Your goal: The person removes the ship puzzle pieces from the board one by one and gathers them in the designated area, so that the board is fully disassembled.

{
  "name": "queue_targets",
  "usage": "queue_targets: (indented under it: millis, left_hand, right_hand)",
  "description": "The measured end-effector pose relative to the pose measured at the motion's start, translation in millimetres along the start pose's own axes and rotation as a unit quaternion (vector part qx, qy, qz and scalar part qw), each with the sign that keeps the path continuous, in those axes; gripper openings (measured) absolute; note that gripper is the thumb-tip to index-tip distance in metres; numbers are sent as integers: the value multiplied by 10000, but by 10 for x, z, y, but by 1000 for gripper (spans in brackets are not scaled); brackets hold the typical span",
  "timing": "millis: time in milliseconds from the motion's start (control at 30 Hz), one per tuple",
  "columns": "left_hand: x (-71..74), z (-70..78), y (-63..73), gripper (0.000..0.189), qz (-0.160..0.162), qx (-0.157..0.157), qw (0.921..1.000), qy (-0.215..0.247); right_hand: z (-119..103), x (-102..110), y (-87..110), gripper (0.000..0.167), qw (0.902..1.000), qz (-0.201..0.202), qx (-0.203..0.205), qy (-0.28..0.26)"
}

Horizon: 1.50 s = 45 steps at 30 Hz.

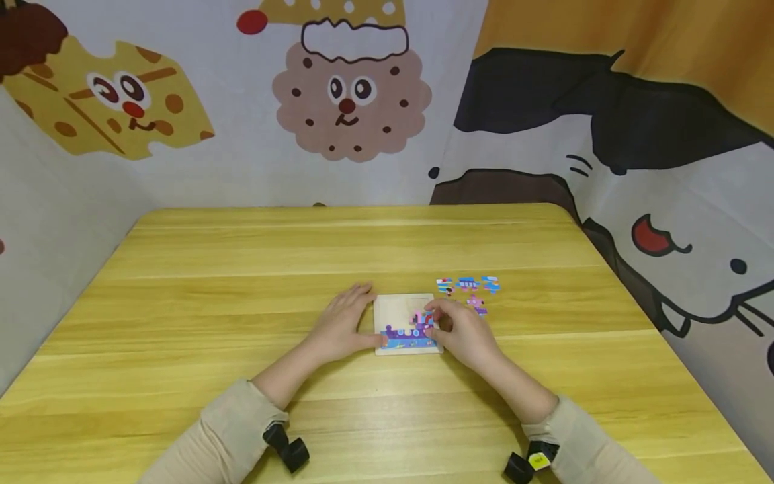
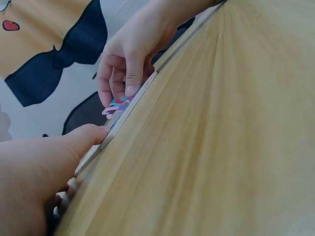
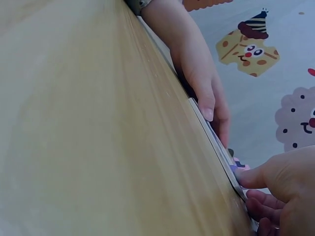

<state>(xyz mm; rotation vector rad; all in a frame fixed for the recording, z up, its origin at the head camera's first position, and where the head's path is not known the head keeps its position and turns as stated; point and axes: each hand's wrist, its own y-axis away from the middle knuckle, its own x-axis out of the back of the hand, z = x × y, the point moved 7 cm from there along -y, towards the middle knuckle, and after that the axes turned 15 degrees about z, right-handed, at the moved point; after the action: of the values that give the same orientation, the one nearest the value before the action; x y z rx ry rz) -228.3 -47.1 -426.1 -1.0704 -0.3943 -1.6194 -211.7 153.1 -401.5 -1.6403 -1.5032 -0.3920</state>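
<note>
A square wooden puzzle board (image 1: 396,309) lies on the table, its lower part filled with blue sea and purple boat pieces. My left hand (image 1: 347,323) stays at its left side, fingers stretched out, with the thumb (image 2: 91,133) resting on the lower left corner. At the board's right edge, my right hand (image 1: 468,333) has curled fingers and pinches a small red and blue puzzle piece (image 1: 428,318) between thumb and fingertips. A pink piece (image 1: 416,318) sits just left of it, above the boat. The board's upper left shows bare wood.
Several loose puzzle pieces (image 1: 468,283) lie beyond the right hand, with a pink and purple piece (image 1: 476,304) nearer to it. The wood-grain table (image 1: 242,249) reaches back to a cartoon-printed curtain (image 1: 224,181). Black straps (image 1: 287,449) hang at both cuffs.
</note>
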Motion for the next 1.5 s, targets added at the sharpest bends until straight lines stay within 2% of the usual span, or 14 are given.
queue_targets:
  millis: [333,700,1133,1500]
  left_hand:
    - [-4,4,-1,91,-17,16,10000,-25]
    - [-3,18,-8,91,16,13,10000,-23]
    - [-22,-13,-16,92,-30,-2,10000,-43]
    - [-15,-13,-22,92,-15,-24,10000,-56]
  right_hand:
    - [25,-8,10,34,9999,81,-1,-124]
    - [50,-33,16,25,9989,251,159,-354]
    - [-9,-12,29,24,9957,517,679,-351]
    - [-73,-10,35,28,9940,536,928,-207]
